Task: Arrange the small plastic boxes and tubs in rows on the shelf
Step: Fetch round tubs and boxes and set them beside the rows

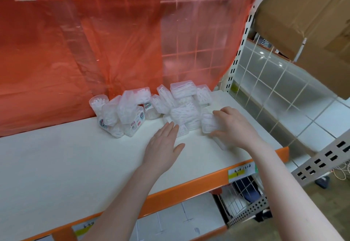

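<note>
The boxes and tubs (151, 108) lie heaped, unsorted, at the back of the shelf (75, 155); your right hand (234, 125) grips one box (209, 126), your left hand (162, 146) lies flat, so judge arranging barely begun.

The white shelf (66, 165) lies bare across the lower left and centre of the frame, open from its orange front edge (189, 187). At centre, a jumbled heap of clear boxes and tubs (151, 108) blocks the back right part. A red plastic sheet (94, 51) closes the rear. A slotted upright post (238, 60) and wire grid (274, 89) bound the right side; a cardboard box (312, 22) overhangs at upper right.
</note>
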`<action>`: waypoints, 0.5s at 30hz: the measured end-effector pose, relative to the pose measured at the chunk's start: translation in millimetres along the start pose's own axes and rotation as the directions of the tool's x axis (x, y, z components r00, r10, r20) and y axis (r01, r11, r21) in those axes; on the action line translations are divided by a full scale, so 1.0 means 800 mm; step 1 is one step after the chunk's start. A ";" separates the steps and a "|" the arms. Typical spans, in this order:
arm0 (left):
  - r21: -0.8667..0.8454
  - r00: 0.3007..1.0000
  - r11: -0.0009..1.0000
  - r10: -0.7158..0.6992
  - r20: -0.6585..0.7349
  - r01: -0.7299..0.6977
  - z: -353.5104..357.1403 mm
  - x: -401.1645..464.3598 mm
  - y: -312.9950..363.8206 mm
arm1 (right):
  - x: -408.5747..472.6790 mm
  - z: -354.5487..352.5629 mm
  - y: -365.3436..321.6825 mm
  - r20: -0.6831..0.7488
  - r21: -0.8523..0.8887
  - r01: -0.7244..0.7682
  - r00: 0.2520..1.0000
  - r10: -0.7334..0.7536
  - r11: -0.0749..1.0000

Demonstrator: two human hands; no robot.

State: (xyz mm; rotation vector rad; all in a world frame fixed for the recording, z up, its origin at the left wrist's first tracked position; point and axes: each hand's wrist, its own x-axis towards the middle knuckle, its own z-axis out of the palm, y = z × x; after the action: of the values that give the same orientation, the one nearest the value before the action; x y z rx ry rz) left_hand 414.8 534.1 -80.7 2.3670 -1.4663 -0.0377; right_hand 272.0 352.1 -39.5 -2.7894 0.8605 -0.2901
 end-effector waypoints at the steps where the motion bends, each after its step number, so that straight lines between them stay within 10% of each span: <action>1: 0.013 1.000 1.000 0.009 0.002 -0.009 -0.001 -0.002 0.000 | -0.002 0.000 0.000 -0.008 0.007 -0.013 1.000 0.013 1.000; 15: 0.144 0.993 0.983 0.111 0.035 -0.115 -0.036 -0.093 0.005 | -0.028 0.009 -0.020 -0.072 0.054 -0.089 0.993 0.093 0.995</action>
State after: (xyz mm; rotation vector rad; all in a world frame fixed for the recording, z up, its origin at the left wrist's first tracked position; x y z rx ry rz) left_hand 383.0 605.5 -64.4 2.3999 -1.6661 0.0698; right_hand 263.9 378.8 -45.2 -2.6985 0.9802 -0.3977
